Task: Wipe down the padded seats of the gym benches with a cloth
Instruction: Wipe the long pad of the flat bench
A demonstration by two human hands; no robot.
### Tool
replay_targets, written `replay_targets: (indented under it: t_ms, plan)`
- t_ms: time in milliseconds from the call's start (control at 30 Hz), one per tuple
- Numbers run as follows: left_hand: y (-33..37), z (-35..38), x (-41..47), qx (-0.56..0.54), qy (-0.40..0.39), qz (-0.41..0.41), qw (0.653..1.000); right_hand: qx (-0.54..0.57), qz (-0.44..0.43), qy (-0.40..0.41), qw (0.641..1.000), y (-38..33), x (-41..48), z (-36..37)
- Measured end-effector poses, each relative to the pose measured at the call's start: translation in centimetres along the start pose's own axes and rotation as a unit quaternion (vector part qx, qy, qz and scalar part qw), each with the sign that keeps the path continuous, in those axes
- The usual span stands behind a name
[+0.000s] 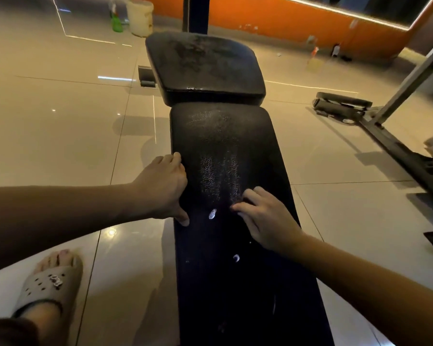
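Left hand (164, 184) grips left edge of long black cracked-vinyl bench pad (225, 176), centre frame. Right hand (265, 218) lies flat on pad, fingers spread; dark cloth beneath it hard to confirm. Separate black seat pad (203, 66) above. Glossy beige tile floor (60, 126) open both sides. Pad's near end cut off.

Left hand (164, 186) grips the left edge of the long black back pad (225, 151), thumb on top. Right hand (265, 218) rests palm-down on the pad, fingers spread; no cloth visible under it. Pad surface cracked, two white spots. Smaller seat pad (205, 68) just beyond. Green spray bottle (116, 21) beside white bucket (140, 17) on the tiled floor (60, 121).
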State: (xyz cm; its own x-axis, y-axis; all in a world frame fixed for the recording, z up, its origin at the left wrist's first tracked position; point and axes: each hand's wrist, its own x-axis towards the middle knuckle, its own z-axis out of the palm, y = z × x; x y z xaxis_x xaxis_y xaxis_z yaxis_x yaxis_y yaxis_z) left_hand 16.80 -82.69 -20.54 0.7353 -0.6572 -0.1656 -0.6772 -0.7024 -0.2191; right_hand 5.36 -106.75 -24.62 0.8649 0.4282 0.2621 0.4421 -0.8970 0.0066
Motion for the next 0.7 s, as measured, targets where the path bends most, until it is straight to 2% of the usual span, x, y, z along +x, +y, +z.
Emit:
replay_targets:
  t_ms: [67,133,200,267,367,433,500,533,600,667,700]
  plan:
    - [0.1,0.0,-0.3,0.022,-0.004,-0.004,1.0,-0.045,-0.011,-0.002,0.999,2.3,1.9,0.1]
    - [0.3,0.0,-0.5,0.024,-0.009,-0.003,1.0,-0.055,0.104,0.069,0.991,5.2,5.3,0.2]
    - [0.8,-0.4,-0.6,0.032,-0.01,0.004,0.999,-0.039,0.23,0.086,0.969,7.7,7.7,0.0]
    - [1.1,-0.8,0.0,0.058,-0.014,0.016,0.998,-0.042,0.274,0.083,0.957,7.2,7.8,0.2]
    - [1.6,-1.0,1.2,0.058,-0.012,0.022,0.998,-0.016,0.181,0.077,0.98,2.5,2.4,0.3]
    - [1.6,-1.0,1.7,0.052,-0.013,0.024,0.998,0.008,0.063,0.012,0.998,-0.2,-2.5,0.2]
    - [1.7,-0.9,1.8,0.047,-0.013,0.022,0.999,0.001,-0.032,-0.033,0.999,0.5,-4.2,0.3]
    - [1.7,-0.9,1.9,0.053,-0.011,0.02,0.998,-0.017,-0.042,-0.026,0.999,1.8,-3.4,0.4]
    - [1.8,-0.7,2.0,0.055,-0.013,0.015,0.998,-0.039,0.028,0.026,0.998,4.6,0.3,1.0]
    - [1.7,-0.7,1.7,0.034,-0.018,0.012,0.999,-0.042,0.166,0.079,0.982,7.5,4.2,0.7]
    - [1.7,-0.6,1.4,0.026,-0.023,0.008,0.999,-0.04,0.226,0.075,0.97,8.2,5.3,0.6]
